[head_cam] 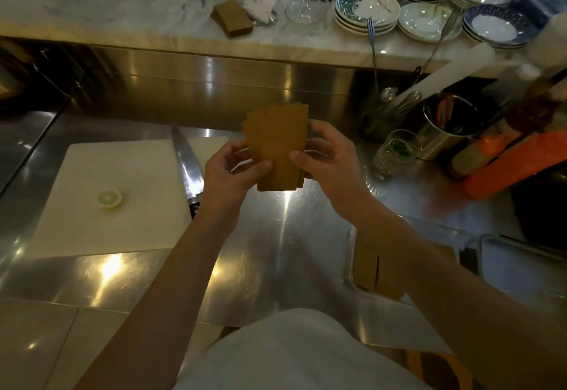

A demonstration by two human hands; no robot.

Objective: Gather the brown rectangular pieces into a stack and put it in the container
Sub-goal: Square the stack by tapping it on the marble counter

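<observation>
I hold a fanned bunch of brown rectangular pieces (277, 144) upright above the steel counter. My left hand (231, 171) grips its lower left edge with thumb in front. My right hand (323, 159) grips the right edge. A metal tray container (351, 254) sits at the lower right, with more brown pieces (366, 270) lying in it, partly hidden by my right forearm. Another brown stack (233, 18) rests on the marble shelf at the back.
A white cutting board (122, 199) with a lemon half (109, 198) and a large knife (187, 162) lies at left. Stacked plates (365, 9), a glass (395, 151), a steel utensil pot (446, 127) and an orange item (515, 165) crowd the right.
</observation>
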